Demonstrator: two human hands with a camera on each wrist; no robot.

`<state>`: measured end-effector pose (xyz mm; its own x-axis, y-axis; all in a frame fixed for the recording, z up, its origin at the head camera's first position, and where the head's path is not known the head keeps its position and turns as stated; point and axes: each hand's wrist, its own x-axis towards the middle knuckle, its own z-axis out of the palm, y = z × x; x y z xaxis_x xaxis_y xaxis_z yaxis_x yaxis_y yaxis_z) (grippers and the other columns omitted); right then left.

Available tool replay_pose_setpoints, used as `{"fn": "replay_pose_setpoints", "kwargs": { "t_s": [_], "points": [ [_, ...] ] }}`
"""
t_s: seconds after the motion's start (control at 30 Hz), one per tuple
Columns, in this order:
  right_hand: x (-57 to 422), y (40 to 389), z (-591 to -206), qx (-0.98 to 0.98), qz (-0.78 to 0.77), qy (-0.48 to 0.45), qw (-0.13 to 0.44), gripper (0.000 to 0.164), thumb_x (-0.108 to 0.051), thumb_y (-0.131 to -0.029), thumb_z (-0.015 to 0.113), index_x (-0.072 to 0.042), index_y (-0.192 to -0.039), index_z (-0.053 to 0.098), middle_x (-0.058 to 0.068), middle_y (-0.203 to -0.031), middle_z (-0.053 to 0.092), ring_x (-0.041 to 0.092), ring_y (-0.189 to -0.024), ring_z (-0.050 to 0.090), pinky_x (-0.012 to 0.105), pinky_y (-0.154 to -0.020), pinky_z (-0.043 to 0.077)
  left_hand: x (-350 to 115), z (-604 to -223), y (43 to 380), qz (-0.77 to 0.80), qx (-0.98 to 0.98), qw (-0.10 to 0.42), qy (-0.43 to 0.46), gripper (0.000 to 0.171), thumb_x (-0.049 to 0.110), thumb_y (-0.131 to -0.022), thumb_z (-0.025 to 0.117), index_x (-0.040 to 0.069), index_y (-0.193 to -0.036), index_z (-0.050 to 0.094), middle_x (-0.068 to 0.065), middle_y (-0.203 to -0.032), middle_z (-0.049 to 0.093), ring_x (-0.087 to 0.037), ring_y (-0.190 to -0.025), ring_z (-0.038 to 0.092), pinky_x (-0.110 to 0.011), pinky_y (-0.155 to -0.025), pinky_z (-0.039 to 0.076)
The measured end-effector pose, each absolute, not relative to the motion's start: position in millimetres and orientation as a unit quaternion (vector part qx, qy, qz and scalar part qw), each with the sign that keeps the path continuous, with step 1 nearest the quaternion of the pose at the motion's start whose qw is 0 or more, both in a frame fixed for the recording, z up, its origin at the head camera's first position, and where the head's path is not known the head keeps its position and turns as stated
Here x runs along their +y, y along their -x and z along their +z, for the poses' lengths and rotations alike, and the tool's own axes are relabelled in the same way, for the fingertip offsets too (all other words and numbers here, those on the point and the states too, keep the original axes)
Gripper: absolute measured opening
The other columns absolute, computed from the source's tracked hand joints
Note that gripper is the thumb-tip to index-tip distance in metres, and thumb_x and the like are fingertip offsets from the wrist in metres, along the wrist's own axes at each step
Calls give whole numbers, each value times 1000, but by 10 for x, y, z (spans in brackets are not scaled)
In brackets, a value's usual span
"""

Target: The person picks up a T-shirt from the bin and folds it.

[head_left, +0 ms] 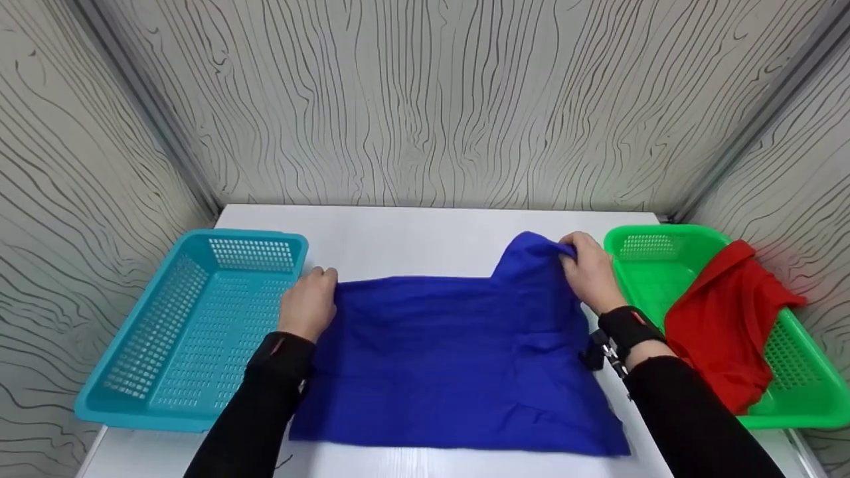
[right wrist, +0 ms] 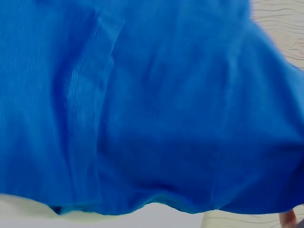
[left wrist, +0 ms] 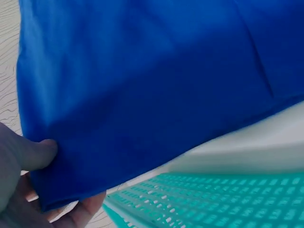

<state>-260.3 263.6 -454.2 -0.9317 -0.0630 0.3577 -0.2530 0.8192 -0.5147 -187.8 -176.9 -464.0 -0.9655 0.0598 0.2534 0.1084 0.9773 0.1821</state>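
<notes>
A blue cloth garment (head_left: 438,365) is spread over the white table, wrinkled at its right side. My left hand (head_left: 309,304) pinches its far left corner; in the left wrist view the thumb (left wrist: 40,154) lies on top of the fabric and the fingers are beneath. At the far right, my right hand (head_left: 591,272) grips another corner, and the cloth there rises in a raised flap (head_left: 528,255). In the right wrist view the blue cloth (right wrist: 156,109) fills most of the picture, and only a bit of a finger (right wrist: 287,218) shows at the lower right.
A teal perforated basket (head_left: 143,421) stands at the left, close to the left hand. On the right is a green basket (head_left: 813,372) with a red cloth (head_left: 724,325) draped in it and over its rim. Patterned panels (head_left: 418,106) enclose the white table (head_left: 412,232).
</notes>
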Motion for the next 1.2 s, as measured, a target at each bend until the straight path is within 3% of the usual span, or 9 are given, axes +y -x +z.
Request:
{"fn": "replay_pose_setpoints", "kwargs": {
  "t_s": [0.1, 0.27, 0.5, 0.67, 0.77, 0.83, 0.97, 1.07, 1.2],
  "points": [
    [2701, 2461, -4567, -930, 322, -114, 138, 13, 3, -85, 60, -3, -96, 57, 16, -99, 65, 28, -92, 60, 37, -80, 48, -1788, -4680, 1795, -87, -986, 124, 71, 14, -4, -77, 64, 3, -88, 59, -15, -83, 62, -35, -74, 62, -49, -58, 51],
    [2870, 2075, -4704, -914, 349, -199, 63, 23, 9, -78, 62, -11, -88, 55, 1, -91, 65, 6, -83, 54, 18, -70, 43, -1800, -4799, 1589, -37, -981, 144, 127, 15, -4, -74, 67, 3, -84, 60, -12, -78, 61, -31, -68, 60, -44, -54, 50],
    [3148, 1598, -4952, -892, 347, -282, -68, 36, 11, -75, 66, -15, -97, 52, -4, -92, 58, 0, -86, 51, 18, -69, 43, -1835, -4979, 1301, 29, -973, 167, 158, 10, -3, -75, 68, 4, -80, 61, -11, -74, 62, -28, -67, 59, -40, -53, 50],
    [3261, 1434, -5033, -854, 362, -288, -239, 36, -8, -85, 68, -12, -116, 50, 2, -96, 61, 2, -88, 55, 20, -73, 43, -1811, -5059, 1151, 61, -980, 143, 122, 7, 0, -82, 62, 5, -78, 63, -12, -77, 63, -29, -70, 61, -42, -59, 51],
    [3280, 1405, -5072, -843, 360, -274, -290, 37, -19, -90, 64, -10, -124, 52, 0, -90, 62, 1, -80, 56, 21, -70, 43, -1769, -5116, 1105, 71, -981, 138, 113, 6, 3, -83, 61, 6, -78, 63, -12, -80, 64, -30, -75, 62, -45, -66, 52],
    [3259, 1394, -5108, -851, 349, -275, -279, 34, -23, -92, 62, -11, -124, 56, -1, -89, 65, -1, -78, 56, 20, -67, 43, -1734, -5167, 1104, 55, -983, 117, 129, 4, 4, -84, 61, 6, -85, 65, -13, -87, 65, -33, -85, 64, -47, -75, 54],
    [3119, 1314, -5225, -899, 237, -320, -181, 31, -37, -90, 63, -17, -115, 64, -6, -97, 63, 2, -88, 55, 26, -70, 46, -1674, -5308, 1109, -21, -985, 13, 172, 24, 10, -87, 64, 8, -110, 64, -16, -119, 63, -39, -114, 59, -53, -91, 52],
    [2976, 1231, -5357, -930, 105, -339, -92, 46, -53, -79, 70, -23, -113, 62, -6, -97, 55, 12, -91, 53, 41, -79, 48, -1661, -5396, 1083, -60, -981, -65, 172, 45, 20, -84, 70, 14, -127, 58, -16, -138, 52, -43, -126, 51, -59, -95, 48],
    [2852, 1224, -5496, -954, -13, -300, 13, 61, -57, -64, 78, -24, -111, 58, 0, -96, 50, 21, -93, 54, 65, -90, 42, -1662, -5426, 1065, -60, -979, -99, 167, 59, 32, -80, 76, 17, -132, 53, -17, -141, 48, -43, -124, 49, -61, -94, 47]
  ]
}}
